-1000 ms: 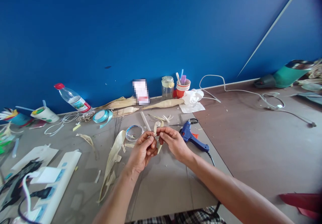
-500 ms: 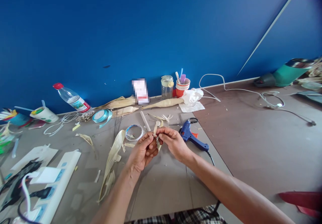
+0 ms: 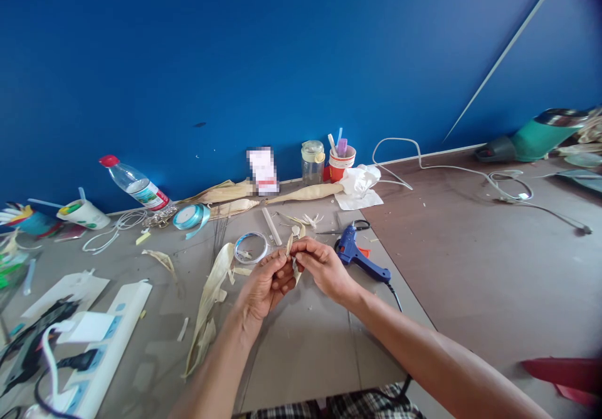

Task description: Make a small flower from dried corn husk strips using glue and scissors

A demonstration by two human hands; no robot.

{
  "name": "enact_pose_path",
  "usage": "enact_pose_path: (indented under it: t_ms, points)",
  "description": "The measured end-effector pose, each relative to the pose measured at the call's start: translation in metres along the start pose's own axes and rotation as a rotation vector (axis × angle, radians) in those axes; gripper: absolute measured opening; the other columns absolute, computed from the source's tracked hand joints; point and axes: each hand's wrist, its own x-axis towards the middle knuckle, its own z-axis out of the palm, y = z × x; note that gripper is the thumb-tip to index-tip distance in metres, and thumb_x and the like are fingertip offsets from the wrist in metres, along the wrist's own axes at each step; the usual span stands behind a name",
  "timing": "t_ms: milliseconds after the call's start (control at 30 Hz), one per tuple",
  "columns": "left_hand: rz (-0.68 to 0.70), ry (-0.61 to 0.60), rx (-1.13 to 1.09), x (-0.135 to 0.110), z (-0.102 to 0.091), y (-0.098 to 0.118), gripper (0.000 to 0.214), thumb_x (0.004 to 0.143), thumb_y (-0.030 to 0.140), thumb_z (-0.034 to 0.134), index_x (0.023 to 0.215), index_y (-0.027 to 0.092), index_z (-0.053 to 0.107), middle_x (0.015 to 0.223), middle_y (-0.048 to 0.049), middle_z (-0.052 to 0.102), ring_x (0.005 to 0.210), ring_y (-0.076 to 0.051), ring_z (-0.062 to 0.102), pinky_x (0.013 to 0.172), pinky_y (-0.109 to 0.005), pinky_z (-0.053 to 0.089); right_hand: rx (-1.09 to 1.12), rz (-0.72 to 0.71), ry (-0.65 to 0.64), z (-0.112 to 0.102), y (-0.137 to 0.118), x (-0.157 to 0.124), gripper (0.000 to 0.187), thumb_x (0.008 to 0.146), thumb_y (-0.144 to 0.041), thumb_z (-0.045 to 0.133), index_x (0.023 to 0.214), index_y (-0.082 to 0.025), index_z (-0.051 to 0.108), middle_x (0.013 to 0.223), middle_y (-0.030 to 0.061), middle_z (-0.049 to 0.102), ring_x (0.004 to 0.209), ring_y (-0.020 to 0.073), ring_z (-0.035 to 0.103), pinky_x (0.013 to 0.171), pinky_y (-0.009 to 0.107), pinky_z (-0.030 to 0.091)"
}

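Between my two hands is a small strip of pale dried corn husk (image 3: 289, 244), its upper end sticking up past the fingers. My left hand (image 3: 268, 283) is closed on it from the left, fingers curled. From the right, my right hand (image 3: 323, 267) pinches the same piece; its fingertips hide the lower part. A blue hot glue gun (image 3: 358, 254) lies just right of my right hand. A roll of tape (image 3: 251, 248) and a long husk piece (image 3: 214, 300) rest left of my left hand.
A white power strip (image 3: 113, 344) with plugs stands at the left front. Along the blue wall are a plastic bottle (image 3: 141, 188), a ribbon spool (image 3: 187, 217), a glass jar (image 3: 312, 167) and a red paper cup (image 3: 339, 167). A green thermos (image 3: 545, 137) lies far right.
My fingers have shifted very slightly around the husk strip, and its upper end is turned a little. Everything else stays in place.
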Motion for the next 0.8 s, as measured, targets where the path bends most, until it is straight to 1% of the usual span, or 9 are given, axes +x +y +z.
enact_pose_path:
  t_ms: [200, 300, 400, 500, 633, 733, 800]
  points:
    - [-0.013, -0.013, 0.025, -0.0021, 0.0023, 0.0016, 0.018, 0.076, 0.029, 0.063, 0.076, 0.013, 0.054, 0.051, 0.0093, 0.034, 0.038, 0.000, 0.020, 0.041, -0.015, 0.029, -0.046, -0.023, -0.010, -0.0010, 0.0000, -0.0002, 0.016, 0.076, -0.020, 0.052, 0.080, -0.017, 0.066, 0.080, 0.0016, 0.055, 0.070, 0.0113, 0.051, 0.065, 0.024, 0.041]
    - [0.007, -0.014, 0.034, -0.0022, 0.0031, 0.0011, 0.017, 0.077, 0.029, 0.062, 0.076, 0.014, 0.054, 0.051, 0.0094, 0.034, 0.038, 0.000, 0.020, 0.041, -0.015, 0.028, -0.065, -0.017, -0.014, -0.0015, 0.0000, 0.0001, 0.017, 0.076, -0.020, 0.051, 0.082, -0.017, 0.067, 0.081, 0.0019, 0.055, 0.070, 0.0114, 0.051, 0.064, 0.024, 0.041]
    - [0.025, -0.014, 0.034, -0.0021, 0.0026, 0.0008, 0.017, 0.078, 0.029, 0.062, 0.076, 0.014, 0.054, 0.051, 0.0091, 0.035, 0.038, 0.000, 0.021, 0.042, -0.015, 0.028, -0.100, -0.043, -0.014, -0.0030, 0.0011, 0.0005, 0.018, 0.077, -0.019, 0.051, 0.084, -0.017, 0.068, 0.083, 0.0026, 0.056, 0.074, 0.0123, 0.052, 0.067, 0.025, 0.041]
    - [0.038, -0.011, 0.014, -0.0023, 0.0013, 0.0016, 0.016, 0.078, 0.027, 0.063, 0.077, 0.013, 0.056, 0.053, 0.0080, 0.039, 0.039, 0.000, 0.024, 0.044, -0.016, 0.031, -0.108, -0.046, 0.002, -0.0043, 0.0025, 0.0009, 0.021, 0.076, -0.019, 0.051, 0.086, -0.018, 0.069, 0.083, 0.0024, 0.056, 0.070, 0.0110, 0.050, 0.065, 0.024, 0.041]
    - [0.038, -0.010, -0.037, -0.0029, 0.0011, 0.0040, 0.015, 0.079, 0.026, 0.062, 0.080, 0.012, 0.058, 0.056, 0.0064, 0.043, 0.041, -0.001, 0.028, 0.046, -0.017, 0.034, -0.086, 0.006, 0.010, -0.0035, 0.0028, 0.0012, 0.024, 0.075, -0.022, 0.051, 0.091, -0.017, 0.069, 0.085, 0.0024, 0.055, 0.061, 0.0084, 0.048, 0.060, 0.024, 0.042]
    - [0.028, -0.008, -0.041, -0.0038, 0.0020, 0.0058, 0.013, 0.079, 0.024, 0.062, 0.081, 0.012, 0.059, 0.058, 0.0050, 0.047, 0.041, 0.000, 0.030, 0.046, -0.017, 0.034, -0.109, 0.033, 0.065, -0.0032, 0.0021, 0.0021, 0.024, 0.075, -0.025, 0.051, 0.090, -0.016, 0.067, 0.084, 0.0025, 0.055, 0.057, 0.0079, 0.047, 0.058, 0.024, 0.042]
    - [0.020, -0.011, -0.034, -0.0043, 0.0019, 0.0071, 0.012, 0.079, 0.023, 0.061, 0.081, 0.011, 0.059, 0.059, 0.0040, 0.049, 0.041, 0.000, 0.031, 0.047, -0.016, 0.034, -0.107, 0.059, 0.135, -0.0048, 0.0011, 0.0033, 0.026, 0.075, -0.025, 0.050, 0.094, -0.016, 0.065, 0.083, 0.0024, 0.056, 0.055, 0.0078, 0.047, 0.055, 0.024, 0.041]
